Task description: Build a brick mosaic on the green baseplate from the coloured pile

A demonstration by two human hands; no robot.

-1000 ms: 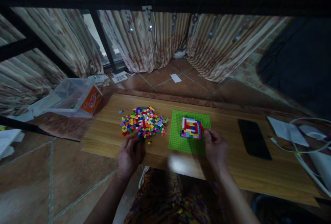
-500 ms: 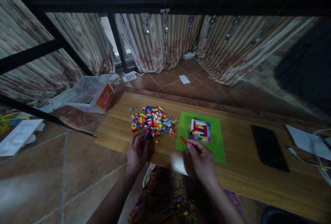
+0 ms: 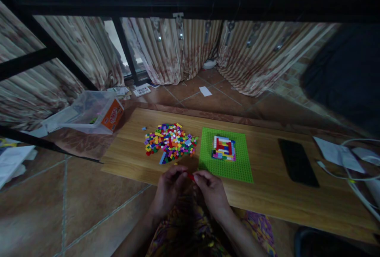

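Where the wooden surface meets the person's lap, the left hand and right hand come together, fingertips pinching a small red brick between them. Loose bricks lie heaped within reach, beside the green baseplate carrying a partly built block. Dim light hides the brick's shape.

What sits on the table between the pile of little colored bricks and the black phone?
In the head view, the green baseplate lies between the brick pile and the phone, with a small red, white and yellow brick build on it.
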